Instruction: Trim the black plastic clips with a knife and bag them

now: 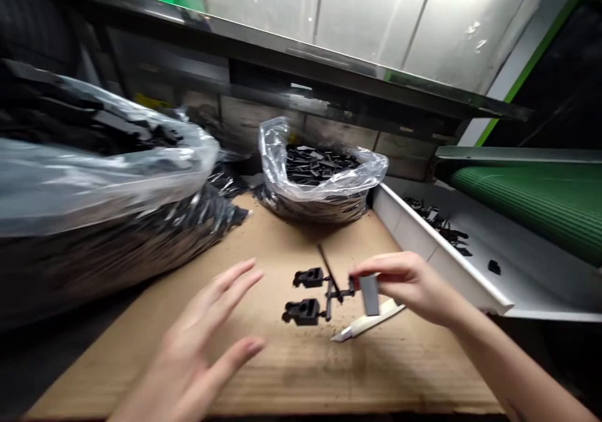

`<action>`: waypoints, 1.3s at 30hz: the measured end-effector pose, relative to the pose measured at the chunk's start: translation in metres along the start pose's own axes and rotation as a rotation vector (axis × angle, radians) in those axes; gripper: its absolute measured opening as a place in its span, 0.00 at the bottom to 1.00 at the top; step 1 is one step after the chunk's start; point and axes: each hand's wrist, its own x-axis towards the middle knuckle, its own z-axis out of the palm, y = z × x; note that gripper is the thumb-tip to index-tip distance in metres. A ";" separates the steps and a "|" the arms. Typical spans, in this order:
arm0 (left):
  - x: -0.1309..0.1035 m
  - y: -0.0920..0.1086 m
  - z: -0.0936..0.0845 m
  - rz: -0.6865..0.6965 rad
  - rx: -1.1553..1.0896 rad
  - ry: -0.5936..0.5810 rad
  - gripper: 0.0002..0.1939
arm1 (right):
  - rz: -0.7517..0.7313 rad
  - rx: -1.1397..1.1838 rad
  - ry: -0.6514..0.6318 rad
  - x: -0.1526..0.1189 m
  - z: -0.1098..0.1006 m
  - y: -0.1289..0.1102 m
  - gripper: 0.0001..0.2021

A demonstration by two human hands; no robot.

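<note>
My right hand (399,281) pinches one end of a black moulded plastic sprue (332,293) above the cardboard. Two blocky black parts (305,312) hang on the sprue's left side, a thin rod sticks up from it, and a flat grey-black piece (370,295) sits at my right fingertips. My left hand (211,340) is to the left of the sprue, fingers spread, touching nothing. Below the sprue lies a craft knife (371,323) with a pale handle, its blade pointing left; my right hand partly covers the handle's far end.
Cardboard (226,381) covers the worktop. A large plastic bag (108,190) of black parts fills the left, and a smaller open bag (324,190) stands at the back. A white-walled chute (489,290) with loose black parts lies right, beside a green conveyor belt (531,209). A shelf edge (291,52) crosses above.
</note>
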 end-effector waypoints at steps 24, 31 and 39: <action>0.007 0.022 0.044 0.065 0.197 -0.284 0.13 | 0.471 0.275 -0.042 0.041 0.065 0.039 0.13; 0.010 0.035 0.044 0.018 0.257 -0.226 0.07 | 0.445 0.303 0.315 0.010 0.016 0.069 0.16; 0.018 0.056 0.053 -0.007 0.201 -0.266 0.05 | -0.108 -0.471 0.160 -0.061 0.054 0.041 0.15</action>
